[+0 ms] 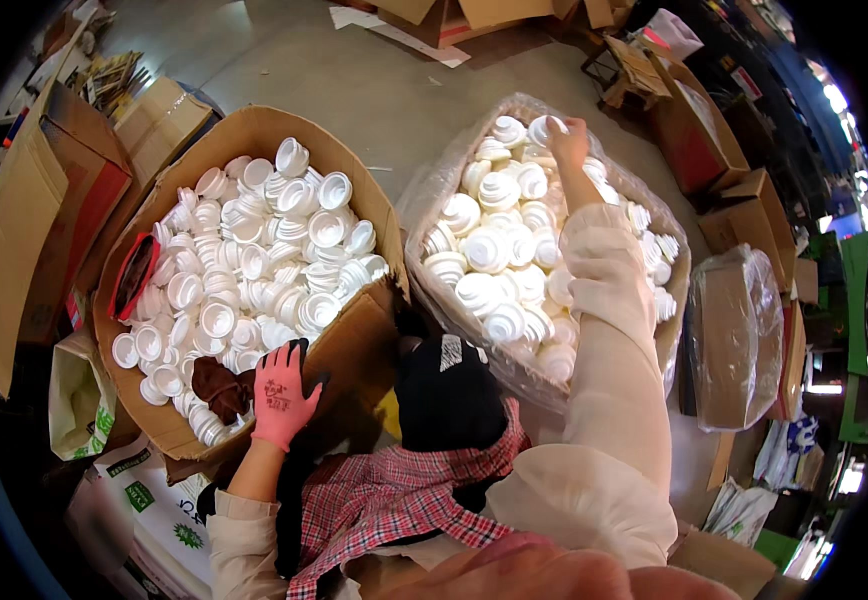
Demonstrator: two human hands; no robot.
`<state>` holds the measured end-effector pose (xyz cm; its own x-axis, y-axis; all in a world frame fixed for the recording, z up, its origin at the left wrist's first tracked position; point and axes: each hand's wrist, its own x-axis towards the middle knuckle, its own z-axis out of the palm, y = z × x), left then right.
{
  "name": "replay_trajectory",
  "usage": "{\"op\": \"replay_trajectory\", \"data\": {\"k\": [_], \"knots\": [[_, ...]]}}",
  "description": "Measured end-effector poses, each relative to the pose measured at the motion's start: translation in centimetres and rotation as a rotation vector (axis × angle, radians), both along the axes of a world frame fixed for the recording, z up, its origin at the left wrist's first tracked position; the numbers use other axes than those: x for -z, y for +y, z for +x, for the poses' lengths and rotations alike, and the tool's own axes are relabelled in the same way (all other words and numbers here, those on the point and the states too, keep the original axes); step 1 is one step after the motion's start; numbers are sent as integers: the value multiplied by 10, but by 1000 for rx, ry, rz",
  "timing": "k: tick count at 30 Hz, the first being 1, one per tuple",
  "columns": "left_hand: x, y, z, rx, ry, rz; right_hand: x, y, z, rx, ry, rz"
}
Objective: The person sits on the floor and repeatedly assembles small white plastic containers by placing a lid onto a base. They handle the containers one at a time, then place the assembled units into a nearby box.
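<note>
- The right hand (567, 138), bare, pinches a white plastic cap (544, 127) at the far rim of the clear bag (432, 190), upper centre of the frame.
- That bag is heaped with stacked white caps (494, 250).
- The left hand (280, 398), in a pink glove, rests open on the near edge of the cardboard box (354, 345), lower left.
- The box holds loose white caps (254, 260); a brown cloth (222, 385) lies just beside the glove.

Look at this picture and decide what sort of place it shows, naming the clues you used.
Probably a workshop or warehouse packing floor: a large cardboard box heaped with small white plastic caps, a clear plastic sack of stacked white caps, and more cardboard cartons on bare concrete floor.
</note>
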<state>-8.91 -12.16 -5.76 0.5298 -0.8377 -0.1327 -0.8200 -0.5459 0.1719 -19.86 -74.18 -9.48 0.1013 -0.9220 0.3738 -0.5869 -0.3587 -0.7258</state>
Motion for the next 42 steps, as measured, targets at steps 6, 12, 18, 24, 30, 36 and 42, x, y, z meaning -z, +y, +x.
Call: {"op": "replay_trajectory", "data": {"k": [6,12,18,24,30,36,42], "knots": [[0,-8,5,-23,0,48,32,-34,21,65,267,185],[5,-10,4,-31,-22,22,29,-43,19,-53,529,133],[6,-10,0,-55,-60,32,2,-11,-98,-382,370,1],[6,-14,-4,-30,-77,29,-17,79,-203,-270,466,387],[11,-9,-3,-35,-132,20,-11,118,-191,-172,979,156],[12,-9,-11,-47,-137,17,-2,69,-217,-129,275,236],[16,-4,-12,-60,-175,6,-12,-25,-241,59,-196,506]]}}
